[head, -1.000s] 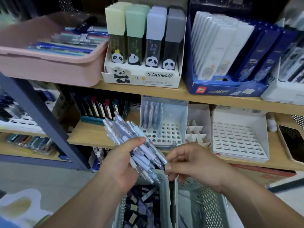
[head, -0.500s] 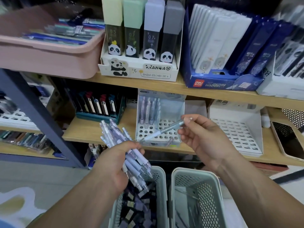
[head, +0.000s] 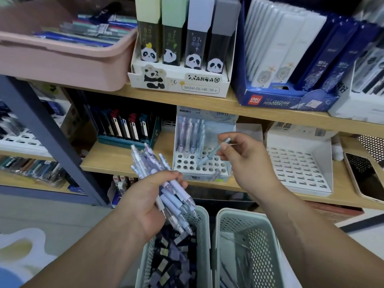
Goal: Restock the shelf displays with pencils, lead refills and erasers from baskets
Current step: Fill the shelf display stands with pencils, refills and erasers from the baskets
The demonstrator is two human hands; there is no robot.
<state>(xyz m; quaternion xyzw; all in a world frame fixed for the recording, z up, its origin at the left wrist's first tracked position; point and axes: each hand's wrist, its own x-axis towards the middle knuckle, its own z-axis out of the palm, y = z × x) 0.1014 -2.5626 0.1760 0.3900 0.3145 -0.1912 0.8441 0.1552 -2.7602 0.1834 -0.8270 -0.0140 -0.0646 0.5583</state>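
On the lower shelf, the holed pencil display sits just beyond my right hand, which pinches one pencil, its tip slanting down-left toward a free hole. My left hand grips the bundle, nearer me.

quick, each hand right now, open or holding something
Left hand: grips a bundle of pencils.
Right hand: pinches a single pencil, tip down toward the holed display box.

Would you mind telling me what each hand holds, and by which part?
The left hand grips a bundle of pencils around their lower halves. The right hand pinches a single pencil near its top end.
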